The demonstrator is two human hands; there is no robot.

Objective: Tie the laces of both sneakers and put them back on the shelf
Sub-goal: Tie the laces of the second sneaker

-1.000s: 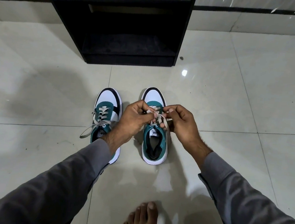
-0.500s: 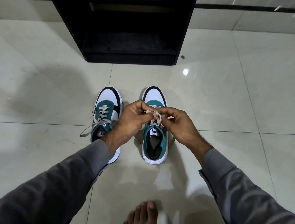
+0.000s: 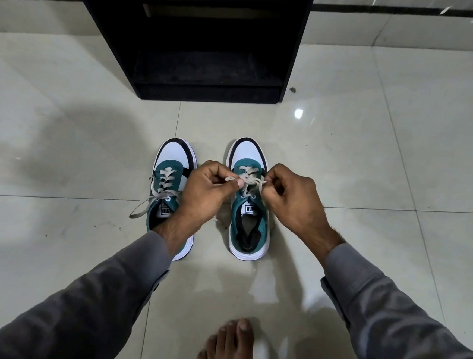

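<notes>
Two teal, white and black sneakers stand side by side on the tiled floor, toes pointing away from me. Over the right sneaker [image 3: 249, 225], my left hand [image 3: 209, 191] and my right hand [image 3: 293, 198] each pinch a part of its grey laces [image 3: 248, 181], held taut between them. The left sneaker [image 3: 170, 174] has loose laces, one end trailing onto the floor at its left; my left forearm covers its heel. The black shelf [image 3: 208, 92] stands just beyond the sneakers, its lowest compartment dark and bare.
Glossy cream floor tiles [image 3: 372, 161] surround the sneakers. My bare foot [image 3: 227, 348] rests on the floor at the bottom centre. A small dark speck [image 3: 293, 89] lies right of the shelf base. A wall with a dark stripe runs behind the shelf.
My hands, close together over the right sneaker's laces a moment ago, have moved apart sideways, drawing the laces out between them. The left sneaker has not moved.
</notes>
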